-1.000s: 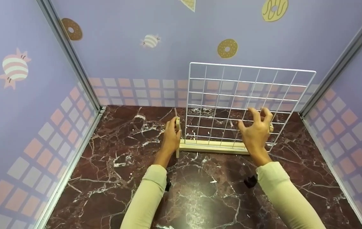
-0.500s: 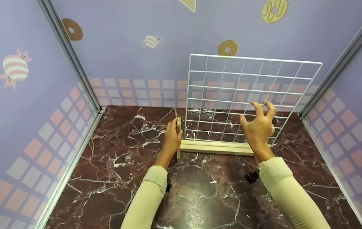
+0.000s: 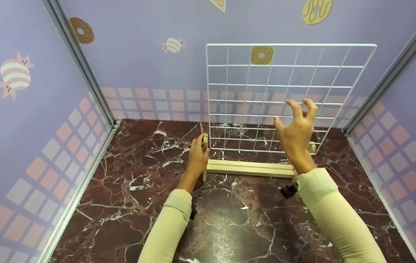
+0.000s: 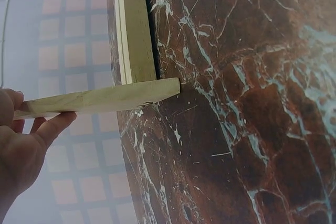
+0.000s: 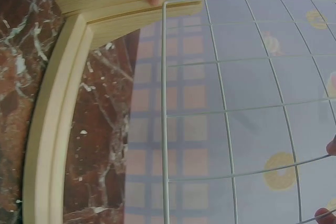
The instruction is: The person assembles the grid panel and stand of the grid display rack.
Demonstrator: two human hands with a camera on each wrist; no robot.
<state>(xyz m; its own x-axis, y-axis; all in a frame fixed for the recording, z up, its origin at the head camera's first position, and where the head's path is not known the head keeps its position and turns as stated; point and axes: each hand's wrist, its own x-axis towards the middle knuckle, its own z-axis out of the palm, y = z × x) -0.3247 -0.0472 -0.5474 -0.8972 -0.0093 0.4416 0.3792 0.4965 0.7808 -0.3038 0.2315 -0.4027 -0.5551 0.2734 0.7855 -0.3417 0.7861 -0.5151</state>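
A white wire grid panel [image 3: 291,45] stands tilted above a grooved wooden crossbar [image 3: 250,168]. My right hand [image 3: 296,137] holds the grid with curled fingers at its wires, right of the middle; two fingertips [image 5: 326,214] show at the right wrist view's edge. The grid's lower edge is raised above the crossbar, and its lower left corner comes close to the left wooden side piece [image 4: 105,97]. My left hand [image 3: 196,157] pinches that side piece between thumb and fingers. Behind my right wrist, part of the right wooden side piece [image 3: 312,147] shows.
The wooden frame sits on a dark red marbled tabletop [image 3: 149,215]. Lilac panels [image 3: 127,54] with sweets printed on them enclose the back and both sides, joined by grey metal posts [image 3: 83,69]. A small white scrap [image 3: 245,207] lies in front of the frame.
My right hand has raised the grid, so its lower edge has come up away from the crossbar and its top reaches higher against the back wall. My left hand has kept its place.
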